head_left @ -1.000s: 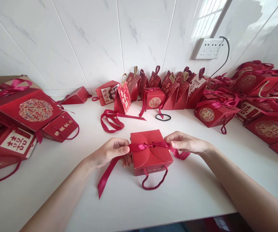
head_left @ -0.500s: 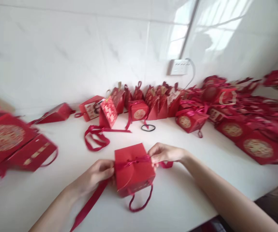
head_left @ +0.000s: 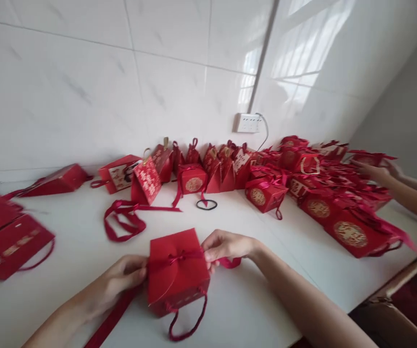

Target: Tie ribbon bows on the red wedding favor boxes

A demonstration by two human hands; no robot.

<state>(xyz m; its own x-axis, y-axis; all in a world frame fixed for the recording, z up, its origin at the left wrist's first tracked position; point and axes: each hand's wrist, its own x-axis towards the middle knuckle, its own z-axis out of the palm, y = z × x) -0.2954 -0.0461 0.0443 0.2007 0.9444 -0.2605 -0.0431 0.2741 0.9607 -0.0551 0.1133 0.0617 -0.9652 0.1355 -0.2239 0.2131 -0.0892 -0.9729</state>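
Note:
A red gift box sits on the white table in front of me, with a corded handle hanging from its near side. A dark red ribbon threads through slots in the lid and trails off on both sides. At the box's left side, my left hand is closed with thumb and fingers on the ribbon; part of the fingers is hidden behind the box. My right hand pinches the ribbon at the right edge, and a short loop of it curls out past the fingers.
Along the wall stand several red gift boxes, beside a loose ribbon and a black hair tie. More boxes are heaped at right, where another person's hands hold one. A cardboard carton is at lower right.
The view has swung rightward and tilted up, bringing the other person's arms and the carton further into sight. Both my hands keep the same hold at the box.

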